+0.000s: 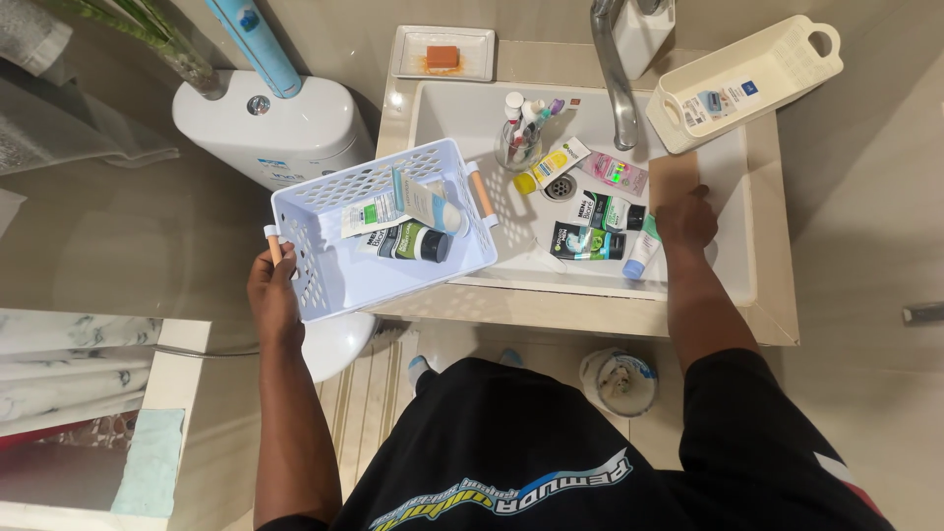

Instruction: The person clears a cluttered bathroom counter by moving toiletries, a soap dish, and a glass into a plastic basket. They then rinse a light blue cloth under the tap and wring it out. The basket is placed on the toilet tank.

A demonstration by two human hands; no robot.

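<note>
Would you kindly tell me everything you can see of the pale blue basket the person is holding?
The basket is a pale blue rectangular tub, seemingly plastic, with latticed walls and a solid floor. Each short end has a light brown handle; the left hand grips the near one. It is held roughly level, its far end over the sink edge. Inside lie a few tubes, near the far side.

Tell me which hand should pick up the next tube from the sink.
Right, probably. The right hand is already down in the sink, its fingers at the white tube with the blue cap. The left hand is busy gripping the handle of the lavender basket beside the sink.
</note>
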